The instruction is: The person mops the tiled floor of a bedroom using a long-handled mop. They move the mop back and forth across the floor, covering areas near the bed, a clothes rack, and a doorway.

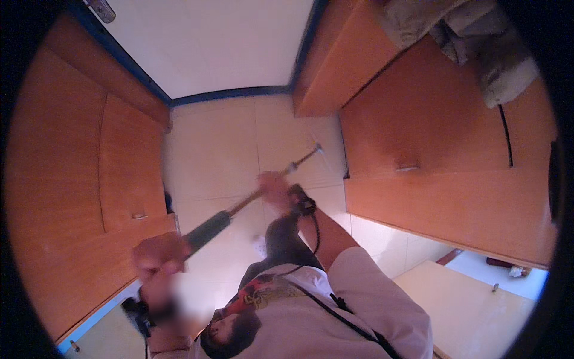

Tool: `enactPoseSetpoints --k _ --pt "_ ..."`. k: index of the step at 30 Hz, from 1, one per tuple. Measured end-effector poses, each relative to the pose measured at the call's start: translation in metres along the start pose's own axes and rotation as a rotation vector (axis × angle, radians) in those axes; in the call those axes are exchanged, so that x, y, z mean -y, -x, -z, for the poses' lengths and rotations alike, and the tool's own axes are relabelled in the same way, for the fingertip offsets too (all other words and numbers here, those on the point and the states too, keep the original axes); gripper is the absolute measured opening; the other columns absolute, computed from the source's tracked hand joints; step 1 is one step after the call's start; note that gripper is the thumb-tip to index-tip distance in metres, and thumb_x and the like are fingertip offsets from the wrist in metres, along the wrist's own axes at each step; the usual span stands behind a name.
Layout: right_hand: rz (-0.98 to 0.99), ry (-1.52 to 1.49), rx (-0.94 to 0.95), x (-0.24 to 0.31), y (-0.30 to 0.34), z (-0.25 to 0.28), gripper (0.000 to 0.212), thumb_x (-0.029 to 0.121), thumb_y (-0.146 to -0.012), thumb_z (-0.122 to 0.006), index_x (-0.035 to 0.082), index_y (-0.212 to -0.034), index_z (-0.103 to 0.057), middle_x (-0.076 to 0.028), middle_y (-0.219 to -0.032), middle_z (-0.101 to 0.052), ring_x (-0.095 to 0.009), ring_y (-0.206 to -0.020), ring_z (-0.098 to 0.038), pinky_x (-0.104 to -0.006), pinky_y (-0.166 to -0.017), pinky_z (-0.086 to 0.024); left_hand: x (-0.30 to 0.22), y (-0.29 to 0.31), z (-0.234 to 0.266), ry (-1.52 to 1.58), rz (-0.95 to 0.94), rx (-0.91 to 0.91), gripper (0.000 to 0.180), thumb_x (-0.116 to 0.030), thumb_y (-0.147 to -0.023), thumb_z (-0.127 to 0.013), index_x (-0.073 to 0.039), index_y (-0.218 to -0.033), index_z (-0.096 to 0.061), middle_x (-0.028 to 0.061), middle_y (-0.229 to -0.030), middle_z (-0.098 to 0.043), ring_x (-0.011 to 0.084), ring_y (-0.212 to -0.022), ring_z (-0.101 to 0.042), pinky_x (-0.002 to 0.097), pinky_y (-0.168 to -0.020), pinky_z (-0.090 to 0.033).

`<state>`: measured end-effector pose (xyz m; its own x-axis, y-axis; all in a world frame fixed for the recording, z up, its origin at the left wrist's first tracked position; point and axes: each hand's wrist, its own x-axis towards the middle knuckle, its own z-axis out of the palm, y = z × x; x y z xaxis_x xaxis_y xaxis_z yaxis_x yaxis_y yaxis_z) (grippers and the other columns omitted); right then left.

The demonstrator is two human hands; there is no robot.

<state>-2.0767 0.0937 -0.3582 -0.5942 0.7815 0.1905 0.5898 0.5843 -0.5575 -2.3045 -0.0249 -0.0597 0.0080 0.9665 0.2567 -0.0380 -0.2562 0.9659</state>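
A long pole (244,201) slants across in front of me, from lower left up to the right. It has a thick dark green grip (208,232) and a thinner brownish shaft, with a pale collar (292,167) farther along. My left hand (160,256) is closed round the lower end of the grip. Farther up, my right hand (275,188) wraps the shaft, slightly smeared by motion. At the pole's far end is a small dark tip (318,147) with faint thin pale lines by it; its exact kind is too blurred to tell.
Wooden cabinets stand on the left (72,179) and right (430,137), with pale floor tiles (209,149) between. A white door (221,48) in a blue frame is ahead. Grey-green cloth (478,42) hangs over the right cabinet. Black devices with cords (304,203) are strapped at my wrists.
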Motion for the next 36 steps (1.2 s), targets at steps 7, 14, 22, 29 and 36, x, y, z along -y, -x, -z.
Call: enactPoseSetpoints --k 7,14,22,29,36 --pt "-0.255 0.018 -0.024 -0.139 0.010 0.056 0.009 0.009 -0.065 -0.058 0.006 -0.065 -0.050 -0.015 -0.068 -0.052 -0.036 -0.069 -0.051 -0.0435 -0.061 -0.039 0.108 -0.104 -0.055 0.012 0.069 0.321 0.036 -0.012 -0.083 -0.059 -0.005 -0.052 -0.042 0.0070 -0.053 -0.050 0.0215 -0.053 -0.051 0.0371 -0.058 -0.045" --pt "-0.286 -0.093 0.107 -0.200 -0.053 0.065 0.009 0.009 -0.065 -0.060 0.007 -0.066 -0.051 -0.013 -0.069 -0.053 -0.035 -0.070 -0.050 -0.0437 -0.063 -0.039 0.121 -0.225 -0.066 -0.192 0.104 0.332 0.029 -0.004 -0.076 -0.058 -0.003 -0.055 -0.039 0.0121 -0.057 -0.049 0.0267 -0.056 -0.054 0.0356 -0.050 -0.044" --pt "-0.121 -0.303 0.208 -0.076 -0.156 0.029 0.010 0.006 -0.061 -0.059 0.009 -0.069 -0.054 -0.011 -0.072 -0.054 -0.031 -0.074 -0.054 -0.0419 -0.067 -0.040 0.021 -0.233 -0.002 -0.313 0.079 -0.161 0.031 -0.022 -0.069 -0.059 -0.007 -0.049 -0.041 0.0066 -0.042 -0.041 0.0219 -0.037 -0.046 0.0314 -0.038 -0.039" --pt "0.266 -0.556 0.142 -0.038 -0.223 0.045 0.019 -0.002 -0.055 -0.060 0.007 -0.069 -0.051 -0.012 -0.069 -0.053 -0.034 -0.069 -0.053 -0.0438 -0.060 -0.040 -0.036 -0.183 -0.019 -0.436 0.032 -0.505 0.031 -0.029 -0.083 -0.059 -0.013 -0.062 -0.042 -0.0022 -0.045 -0.035 0.0118 -0.040 -0.033 0.0260 -0.044 -0.033" --pt "0.443 -0.351 0.409 -0.158 -0.256 0.046 0.012 0.011 -0.057 -0.059 0.008 -0.065 -0.050 -0.011 -0.065 -0.055 -0.036 -0.069 -0.057 -0.0450 -0.058 -0.043 0.024 -0.200 -0.075 -0.897 0.254 -0.114 0.028 -0.014 -0.090 -0.047 -0.008 -0.063 -0.041 0.0033 -0.055 -0.048 0.0159 -0.045 -0.043 0.0346 -0.054 -0.040"
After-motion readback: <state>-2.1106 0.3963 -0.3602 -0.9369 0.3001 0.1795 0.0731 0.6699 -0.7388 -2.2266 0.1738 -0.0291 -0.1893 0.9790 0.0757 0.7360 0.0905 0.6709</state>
